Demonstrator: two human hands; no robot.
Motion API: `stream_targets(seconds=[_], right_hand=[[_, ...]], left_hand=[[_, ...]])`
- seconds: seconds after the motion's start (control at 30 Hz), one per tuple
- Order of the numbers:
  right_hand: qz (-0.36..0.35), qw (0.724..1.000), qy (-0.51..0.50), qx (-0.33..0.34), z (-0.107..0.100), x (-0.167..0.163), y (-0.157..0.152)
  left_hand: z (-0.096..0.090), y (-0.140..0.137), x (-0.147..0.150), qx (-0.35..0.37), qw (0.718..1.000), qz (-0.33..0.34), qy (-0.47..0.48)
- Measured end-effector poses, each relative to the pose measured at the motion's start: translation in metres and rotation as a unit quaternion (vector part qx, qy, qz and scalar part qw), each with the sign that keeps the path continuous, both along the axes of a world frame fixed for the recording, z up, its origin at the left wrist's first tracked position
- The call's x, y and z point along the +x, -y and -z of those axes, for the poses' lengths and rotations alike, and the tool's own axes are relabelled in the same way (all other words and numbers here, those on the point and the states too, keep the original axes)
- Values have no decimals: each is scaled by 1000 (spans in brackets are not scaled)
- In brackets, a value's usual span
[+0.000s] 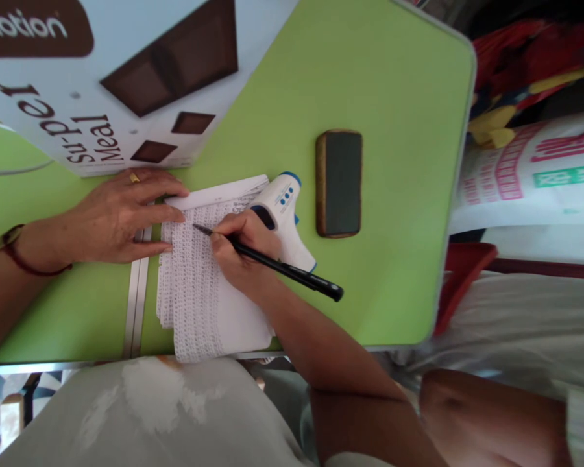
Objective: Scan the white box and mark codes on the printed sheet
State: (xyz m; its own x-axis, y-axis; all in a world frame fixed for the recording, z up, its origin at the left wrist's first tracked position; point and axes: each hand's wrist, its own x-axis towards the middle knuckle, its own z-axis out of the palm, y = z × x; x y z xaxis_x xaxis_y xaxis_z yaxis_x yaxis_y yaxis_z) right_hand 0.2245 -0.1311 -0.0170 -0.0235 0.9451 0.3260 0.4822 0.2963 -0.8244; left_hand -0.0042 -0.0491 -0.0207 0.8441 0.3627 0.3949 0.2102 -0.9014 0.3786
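A sheaf of paper (194, 292), covered in close handwritten lines, lies on the green table, its lower end over the front edge. My right hand (246, 250) rests on it, fingers closed round a black pen (287, 267). The pen's tip touches or hovers just above the writing; I cannot tell which. On the left, my left hand (126, 217) lies flat with its fingers stretched out, fingertips on the paper's left edge. Right behind my right hand sits a white and blue handheld thermometer (292, 227), partly hidden by that hand.
A large white box (141, 130) with brown pictures stands at the back left. To the right of the thermometer is a dark, brown-edged block (339, 183). Past the right edge of the green table (399, 279) are a printed white sack (530, 175) and a red container (467, 279).
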Motion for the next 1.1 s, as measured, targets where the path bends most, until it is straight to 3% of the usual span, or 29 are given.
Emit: stream_targets(seconds=[1.1], right_hand=[[13, 1000, 0, -14, -1, 0, 1]], left_hand=[[1, -2, -1, -6, 1000, 10, 0]])
